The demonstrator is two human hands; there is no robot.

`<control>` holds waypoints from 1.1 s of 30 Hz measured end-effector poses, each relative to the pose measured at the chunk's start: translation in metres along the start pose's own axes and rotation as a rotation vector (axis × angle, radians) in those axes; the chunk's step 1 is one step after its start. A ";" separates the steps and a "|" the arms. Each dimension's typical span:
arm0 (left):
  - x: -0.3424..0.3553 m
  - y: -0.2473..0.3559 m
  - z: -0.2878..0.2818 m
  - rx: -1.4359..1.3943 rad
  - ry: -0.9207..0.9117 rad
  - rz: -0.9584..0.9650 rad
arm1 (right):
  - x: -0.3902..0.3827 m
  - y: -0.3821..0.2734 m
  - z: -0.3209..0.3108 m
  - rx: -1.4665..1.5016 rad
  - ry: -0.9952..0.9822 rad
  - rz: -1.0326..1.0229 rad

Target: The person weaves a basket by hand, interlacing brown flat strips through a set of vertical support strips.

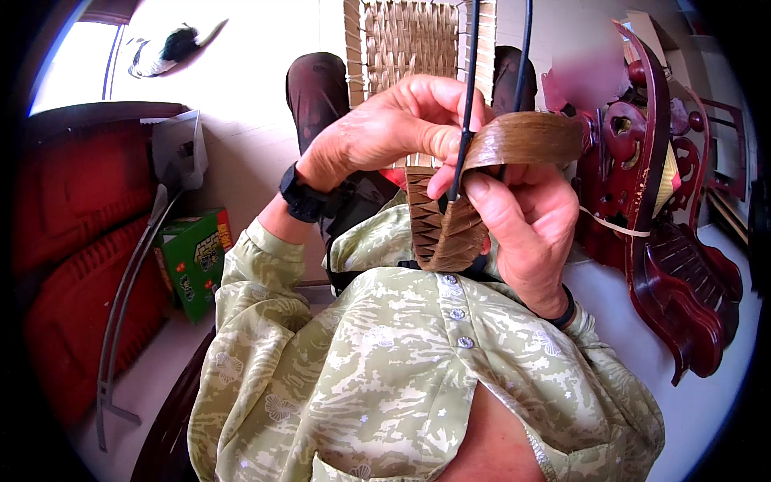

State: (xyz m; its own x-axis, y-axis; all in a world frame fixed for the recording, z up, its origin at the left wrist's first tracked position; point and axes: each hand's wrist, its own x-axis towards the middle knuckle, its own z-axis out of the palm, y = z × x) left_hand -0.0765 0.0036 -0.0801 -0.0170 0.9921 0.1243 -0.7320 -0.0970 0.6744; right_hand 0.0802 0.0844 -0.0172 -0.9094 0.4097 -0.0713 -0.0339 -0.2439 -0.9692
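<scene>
My left hand (401, 128), with a dark band at its wrist, is closed on a thin black rod (469, 88). A glossy brown strip (526, 138) bends in a wide loop just right of this rod. My right hand (526, 221) is closed on the strip, thumb in front and fingers partly hidden behind the loop. Below both hands, close to my shirt, brown woven strapwork (450, 237) wraps the lower end of the rods in slanting folds. A second black rod (524, 52) runs alongside the first. Part of my left fingertips is hidden behind the rod and strip.
Beyond my hands, between my knees, is a tan woven panel (411, 36). Dark red carved wooden furniture (650, 185) stands on the right. On the left are red slatted pieces (88, 209), a green box (193, 261) and a curved grey metal piece (132, 305).
</scene>
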 end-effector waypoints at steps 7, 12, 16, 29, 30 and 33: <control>-0.001 0.002 0.010 0.115 0.068 -0.008 | -0.006 -0.008 -0.001 0.000 0.047 0.099; -0.020 -0.040 -0.001 -0.228 0.082 -0.058 | -0.011 -0.016 0.005 0.008 0.101 0.237; -0.034 -0.044 0.000 -0.642 -0.059 0.025 | -0.019 -0.014 0.005 -0.035 0.097 0.241; -0.073 -0.019 -0.019 -0.381 0.036 -0.051 | -0.017 -0.002 0.006 -0.046 0.076 0.156; -0.070 -0.003 -0.016 -0.393 -0.005 -0.129 | -0.017 -0.003 0.004 -0.074 0.085 0.167; -0.056 0.034 0.008 -0.103 -0.005 -0.159 | -0.015 -0.005 0.003 -0.064 0.076 0.158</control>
State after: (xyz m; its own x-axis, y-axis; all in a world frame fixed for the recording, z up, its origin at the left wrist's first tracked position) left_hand -0.0947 -0.0562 -0.0580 0.1078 0.9938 0.0256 -0.7910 0.0702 0.6078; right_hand 0.0925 0.0768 -0.0111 -0.8674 0.4364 -0.2392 0.1358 -0.2549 -0.9574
